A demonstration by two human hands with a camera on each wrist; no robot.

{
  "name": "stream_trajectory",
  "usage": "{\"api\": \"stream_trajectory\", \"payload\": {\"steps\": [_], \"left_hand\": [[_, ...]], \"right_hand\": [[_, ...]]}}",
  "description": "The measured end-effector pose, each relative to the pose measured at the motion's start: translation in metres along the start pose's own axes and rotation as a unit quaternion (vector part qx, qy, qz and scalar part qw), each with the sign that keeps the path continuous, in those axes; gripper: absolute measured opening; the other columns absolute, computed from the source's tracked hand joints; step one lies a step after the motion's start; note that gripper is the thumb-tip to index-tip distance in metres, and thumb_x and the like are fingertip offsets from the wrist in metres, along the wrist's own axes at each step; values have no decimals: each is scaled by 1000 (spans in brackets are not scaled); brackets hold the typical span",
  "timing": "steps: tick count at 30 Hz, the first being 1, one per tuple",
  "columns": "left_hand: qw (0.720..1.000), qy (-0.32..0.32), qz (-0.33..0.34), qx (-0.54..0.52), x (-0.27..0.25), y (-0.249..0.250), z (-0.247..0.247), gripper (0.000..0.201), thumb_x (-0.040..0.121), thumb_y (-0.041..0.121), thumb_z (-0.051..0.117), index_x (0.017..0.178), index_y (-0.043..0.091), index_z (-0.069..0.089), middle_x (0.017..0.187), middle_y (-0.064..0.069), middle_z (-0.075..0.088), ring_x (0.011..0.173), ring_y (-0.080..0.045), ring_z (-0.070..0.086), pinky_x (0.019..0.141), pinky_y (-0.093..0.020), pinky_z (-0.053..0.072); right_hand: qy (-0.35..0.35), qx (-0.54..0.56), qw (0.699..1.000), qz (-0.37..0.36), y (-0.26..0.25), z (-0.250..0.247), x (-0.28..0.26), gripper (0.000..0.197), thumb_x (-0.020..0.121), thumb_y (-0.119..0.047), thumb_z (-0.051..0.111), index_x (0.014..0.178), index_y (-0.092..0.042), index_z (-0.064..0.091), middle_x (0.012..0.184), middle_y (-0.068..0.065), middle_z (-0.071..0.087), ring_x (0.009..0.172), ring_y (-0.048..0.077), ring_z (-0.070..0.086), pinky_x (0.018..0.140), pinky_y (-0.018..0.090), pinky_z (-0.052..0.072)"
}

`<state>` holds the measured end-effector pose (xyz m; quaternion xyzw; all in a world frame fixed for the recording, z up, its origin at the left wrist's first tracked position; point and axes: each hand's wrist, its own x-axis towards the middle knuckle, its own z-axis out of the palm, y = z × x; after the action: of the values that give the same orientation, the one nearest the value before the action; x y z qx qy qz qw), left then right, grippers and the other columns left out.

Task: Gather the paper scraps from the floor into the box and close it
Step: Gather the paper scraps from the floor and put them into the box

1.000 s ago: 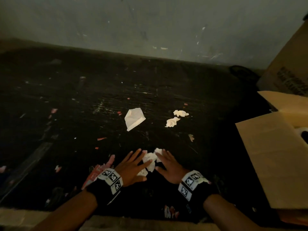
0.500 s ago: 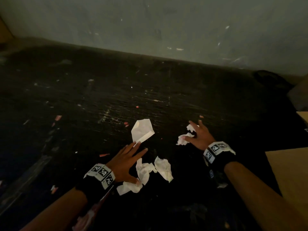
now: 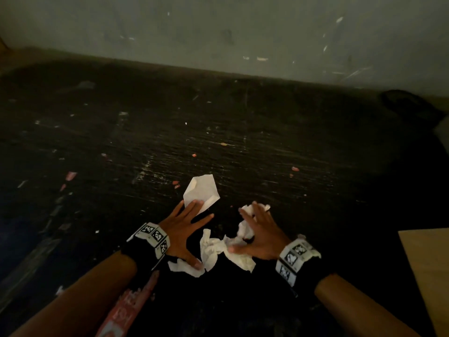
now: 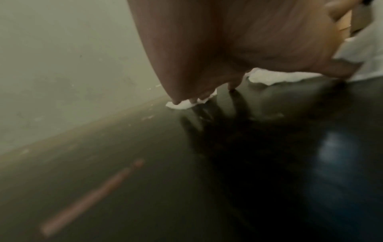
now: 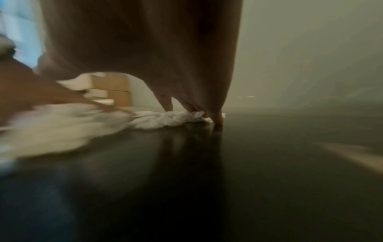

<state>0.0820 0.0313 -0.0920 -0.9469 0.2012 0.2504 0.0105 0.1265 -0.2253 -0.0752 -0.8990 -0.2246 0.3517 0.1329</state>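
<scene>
The box (image 3: 430, 271) is cut off by the right edge of the head view; only a tan flap shows. A red wrapper (image 3: 121, 312) runs off the bottom edge, its print unreadable. The left hand (image 3: 184, 229) hides the lower corner of the folded paper (image 3: 201, 188). The right hand (image 3: 260, 234) covers part of the crumpled scraps (image 3: 218, 249). Both wrist views are smeared; the scraps at the left of the right wrist view are only a white blur.

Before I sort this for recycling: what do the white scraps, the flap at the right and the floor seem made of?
Crumpled scraps: thin matte white paper, perhaps tissue; soft irregular creases.
Folded sheet: stiffer white paper; flat faces, sharp folds.
Flap: likely cardboard; tan, matte, flat, straight-edged.
Floor: hard, dark, scuffed; the wrist views show reflections, so semi-glossy. Exact material unclear.
</scene>
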Motion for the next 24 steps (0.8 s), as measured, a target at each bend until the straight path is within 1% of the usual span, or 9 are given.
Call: {"api": "stream_trajectory", "payload": {"steps": [2,4,9,11,14,17,19,21,24], "left_hand": [[999,6,-13,-28,-1,4,6,123,53,89,50,137,37,-23,151,-11,-28,136,-26,-31,111,-44,-18],[998,19,-29,-52,-6,13,7,120,57,86,51,141,35,-18,153,-9,-24,139,-24,-26,112,-42,-14],[991,53,-53,-107,-19,32,12,108,63,83,45,142,37,-13,156,-3,1,143,-22,0,114,-46,14],[990,62,-48,-120,-24,36,17,100,68,81,41,141,40,-13,155,-2,10,141,-20,9,112,-46,23],[989,87,-35,-117,-33,43,21,90,76,74,38,142,38,-11,149,-1,24,135,-19,22,106,-42,32],[989,83,-16,-123,-43,48,20,85,75,75,29,137,43,-19,148,-1,26,134,-20,24,104,-41,35],[989,58,-2,-133,-50,48,15,81,71,78,26,131,51,-22,150,-2,22,136,-21,19,107,-45,32],[991,20,13,-130,-57,50,10,80,72,78,32,127,58,-22,153,-4,15,139,-22,12,110,-49,27],[994,-24,35,-102,-65,53,7,89,65,82,42,119,66,-27,156,-8,2,142,-26,0,112,-54,19]], "right_hand": [[-11,-10,999,-31,-13,19,-8,123,56,-84,57,144,-37,-15,152,8,-33,138,27,-30,116,48,-9],[3,-20,998,-55,-25,37,-12,126,56,-81,61,142,-38,-20,150,11,-35,137,28,-33,115,48,-10],[54,-37,992,-106,-47,54,-15,108,75,-62,62,147,-29,-12,152,20,-26,140,35,-25,112,41,-10],[46,-41,992,-108,-50,56,-15,104,78,-60,61,147,-26,-8,154,19,-23,141,34,-22,111,39,-10],[-6,-37,991,-125,-49,47,-26,107,77,-56,65,147,-27,-9,156,13,-18,143,27,-19,114,39,-8],[-80,-44,989,-120,-36,28,-43,114,71,-57,70,145,-34,-14,158,4,-15,143,19,-17,113,38,-12],[-101,-110,983,-110,-25,26,-52,119,69,-58,71,145,-30,-17,157,4,-19,142,18,-20,113,38,-15],[-92,-151,978,-108,-19,33,-56,117,72,-58,69,145,-23,-16,156,5,-22,142,19,-22,114,38,-14],[-50,-128,985,-102,-20,47,-59,109,76,-59,64,146,-24,-12,158,4,-17,144,20,-14,118,42,-4]]}}
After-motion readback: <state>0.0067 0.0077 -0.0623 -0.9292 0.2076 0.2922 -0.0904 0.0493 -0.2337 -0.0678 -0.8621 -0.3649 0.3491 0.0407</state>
